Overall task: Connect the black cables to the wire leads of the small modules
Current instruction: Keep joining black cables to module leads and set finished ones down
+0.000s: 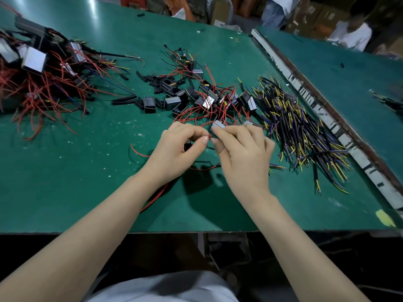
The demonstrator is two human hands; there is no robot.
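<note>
left hand point(174, 149) pinches red wire lead point(209, 136) | right hand point(242, 153) pinches same lead, thin black cable point(210, 147) below | modules point(196, 99) heaped beyond hands | black cables point(305, 129) piled right on green table point(87, 182)

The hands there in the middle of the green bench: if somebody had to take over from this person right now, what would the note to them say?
Left hand: pinching a red wire lead at its tip, a small black part under the fingers.
Right hand: pinching at the same spot.
Loose small modules lie just beyond the hands; black cables piled to the right; heap of wired units far left.
Done: cannot tell whether this joint is made.
Left: many loose modules and cables.
</note>
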